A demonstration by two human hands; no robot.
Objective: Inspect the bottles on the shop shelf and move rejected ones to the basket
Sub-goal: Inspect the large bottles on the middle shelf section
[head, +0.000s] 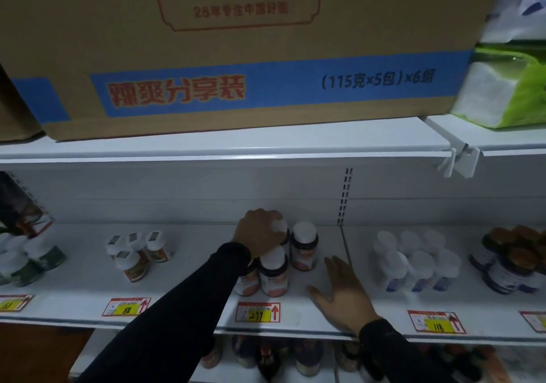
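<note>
Head view, looking at a white shop shelf [177,294] with small clusters of bottles. At the centre stands a group of dark bottles with white caps. The left hand [260,235] reaches in from 7 o'clock, its fingers curled over the cap of the rear bottle [279,226]; whether it is lifted or standing I cannot tell. A front bottle [273,275] sits right under the wrist, and a second rear bottle [304,245] stands just beside it at 3 o'clock. The right hand [344,292] rests flat on the shelf at 4 o'clock of the group, fingers spread, holding nothing. No basket is in view. Risk, as I judge it: pulling the rear bottle out could let the wrist or sleeve [189,309] knock the front bottle off the shelf edge, since the group is tightly packed.
</note>
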